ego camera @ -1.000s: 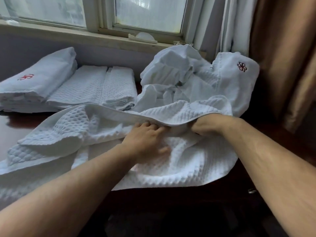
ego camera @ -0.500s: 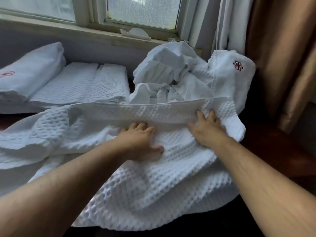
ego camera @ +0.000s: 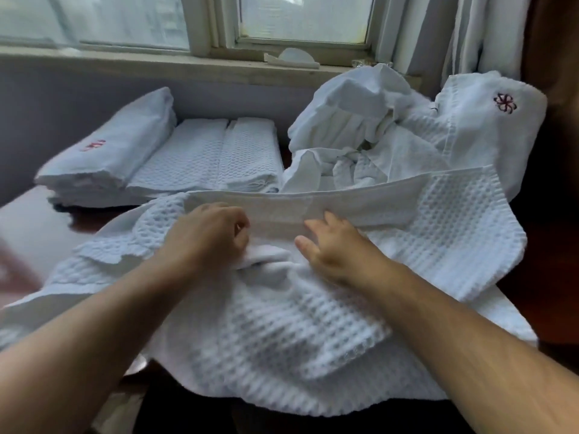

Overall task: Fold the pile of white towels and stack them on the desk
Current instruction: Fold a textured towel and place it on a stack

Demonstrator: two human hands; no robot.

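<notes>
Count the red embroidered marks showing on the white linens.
2: one on the folded towel at far left, one on the unfolded pile at right. Folds may hide others.

white waffle towel [ego camera: 282,308] spread, folded stack [ego camera: 175,164] behind

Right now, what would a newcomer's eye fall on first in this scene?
The big white waffle-weave towel draws the eye first, spread across the near edge of the desk, with the left hand gripping a bunched fold and the right hand resting on it beside. Behind it on the right rises a rumpled pile of unfolded towels; on the back left lies a neat folded stack.
</notes>
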